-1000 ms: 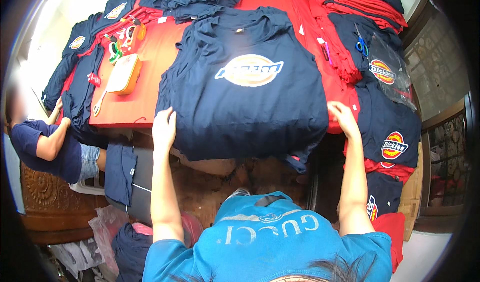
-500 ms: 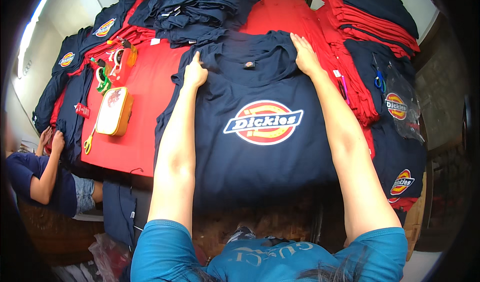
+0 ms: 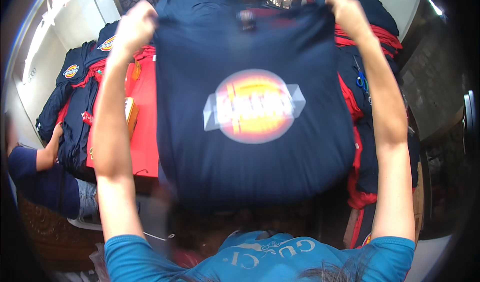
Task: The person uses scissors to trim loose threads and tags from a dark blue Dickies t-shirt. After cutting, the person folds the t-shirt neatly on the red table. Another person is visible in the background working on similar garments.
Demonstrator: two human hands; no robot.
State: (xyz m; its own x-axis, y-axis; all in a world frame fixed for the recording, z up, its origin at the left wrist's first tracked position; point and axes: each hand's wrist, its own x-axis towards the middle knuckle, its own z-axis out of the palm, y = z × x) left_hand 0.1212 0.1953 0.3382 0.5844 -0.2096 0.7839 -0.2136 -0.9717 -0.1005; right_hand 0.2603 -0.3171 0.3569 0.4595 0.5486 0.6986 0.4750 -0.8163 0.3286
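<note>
A navy shirt (image 3: 250, 169) hangs stretched between my hands, its front facing me with a large red, yellow and white printed logo smeared by motion. Its upper left corner is gripped by my left hand (image 3: 136, 26), the fingers curled closed. At the opposite upper corner my right hand (image 3: 346, 8) is closed on the cloth too. Both arms reach up and apart, with the neck label between them. The shirt's lower part droops over the near table edge and hides much of the table.
The red table top (image 3: 145, 147) shows at left with a yellow case (image 3: 131, 114). Folded navy and red shirts (image 3: 367, 9) are piled at the far right, where blue-handled scissors (image 3: 362, 81) lie. A dark pile (image 3: 195, 2) stands behind. At far left a co-worker (image 3: 45, 182) touches dark garments.
Both hands have closed on the shirt's shoulders, lifted it off the pile and moved farther apart. The shirt has risen toward me and spread wider.
</note>
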